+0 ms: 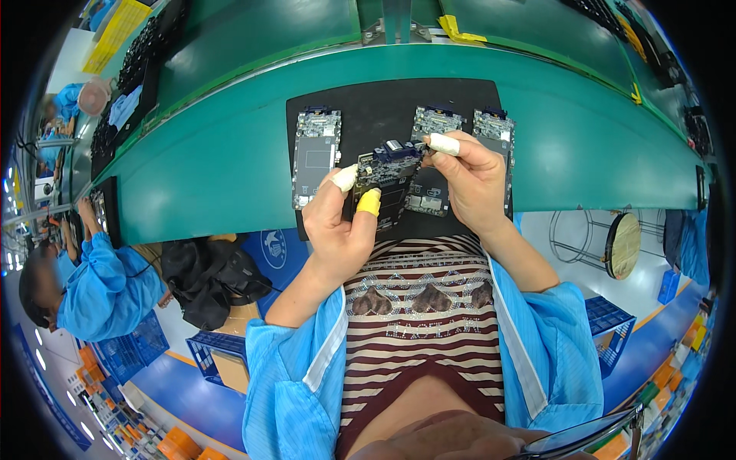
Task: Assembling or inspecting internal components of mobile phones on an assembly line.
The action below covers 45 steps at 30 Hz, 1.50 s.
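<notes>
My left hand (341, 222) grips a dark circuit board (383, 188) by its left side, tilted up above a black mat (391, 96). White and yellow covers wrap its fingertips. At the board's upper right corner my right hand (471, 172) has thumb and covered forefinger pinched together; whatever lies between them is too small to make out. A dark blue connector (395, 151) sits along the held board's top edge. Flat on the mat lie another board (317, 157) at the left, one (429, 188) partly behind my right hand, and one (494, 130) at the right.
The mat lies on a green workbench (207, 153) with a raised ledge behind it. Yellow tape (460, 31) is stuck at the back. A co-worker in blue (107, 287) sits at the left, near a black bag (207, 280). A round stool (622, 245) stands at the right.
</notes>
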Each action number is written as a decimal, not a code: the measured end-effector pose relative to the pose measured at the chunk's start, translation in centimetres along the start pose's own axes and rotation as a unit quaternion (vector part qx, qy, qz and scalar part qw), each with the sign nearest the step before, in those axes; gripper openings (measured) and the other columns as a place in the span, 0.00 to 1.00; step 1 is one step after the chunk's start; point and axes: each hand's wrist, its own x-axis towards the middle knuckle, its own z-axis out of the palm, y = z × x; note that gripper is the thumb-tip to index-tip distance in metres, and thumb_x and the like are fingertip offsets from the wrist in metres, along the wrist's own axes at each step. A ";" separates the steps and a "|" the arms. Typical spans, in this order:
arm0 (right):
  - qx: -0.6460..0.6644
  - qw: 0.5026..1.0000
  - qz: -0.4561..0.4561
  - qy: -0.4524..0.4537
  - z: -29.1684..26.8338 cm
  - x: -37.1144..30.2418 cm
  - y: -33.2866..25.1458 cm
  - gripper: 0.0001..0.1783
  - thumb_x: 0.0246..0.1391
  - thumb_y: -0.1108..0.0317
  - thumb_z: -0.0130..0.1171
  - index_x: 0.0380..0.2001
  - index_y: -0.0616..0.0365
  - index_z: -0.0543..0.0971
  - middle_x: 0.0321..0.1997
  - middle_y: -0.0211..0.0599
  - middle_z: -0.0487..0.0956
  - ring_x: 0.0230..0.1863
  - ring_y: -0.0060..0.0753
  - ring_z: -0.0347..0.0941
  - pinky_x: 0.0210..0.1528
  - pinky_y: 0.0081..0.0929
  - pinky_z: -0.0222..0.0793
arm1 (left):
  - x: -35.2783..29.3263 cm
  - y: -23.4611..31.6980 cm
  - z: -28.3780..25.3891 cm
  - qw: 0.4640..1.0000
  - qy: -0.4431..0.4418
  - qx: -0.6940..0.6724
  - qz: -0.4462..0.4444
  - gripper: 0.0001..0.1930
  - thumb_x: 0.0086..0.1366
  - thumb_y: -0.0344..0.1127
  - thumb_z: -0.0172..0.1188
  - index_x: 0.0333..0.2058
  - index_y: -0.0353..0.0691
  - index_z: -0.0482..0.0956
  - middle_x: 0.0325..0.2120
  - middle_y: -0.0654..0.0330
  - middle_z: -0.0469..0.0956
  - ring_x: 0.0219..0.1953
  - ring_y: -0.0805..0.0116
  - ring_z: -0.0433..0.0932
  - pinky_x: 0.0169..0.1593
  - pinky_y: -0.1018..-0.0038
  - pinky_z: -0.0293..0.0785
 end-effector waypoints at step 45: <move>-0.051 0.998 0.008 -0.027 0.1 1.0 -2.2 0.09 0.45 0.81 0.62 0.33 0.68 0.79 0.32 0.35 0.78 0.33 0.20 0.73 0.36 0.15 0.70 | -0.2 0.4 -0.5 0.998 -0.050 -0.038 -0.013 0.15 0.57 0.16 0.52 0.45 0.23 0.69 0.38 0.54 0.76 0.39 0.75 0.73 0.43 0.82 0.68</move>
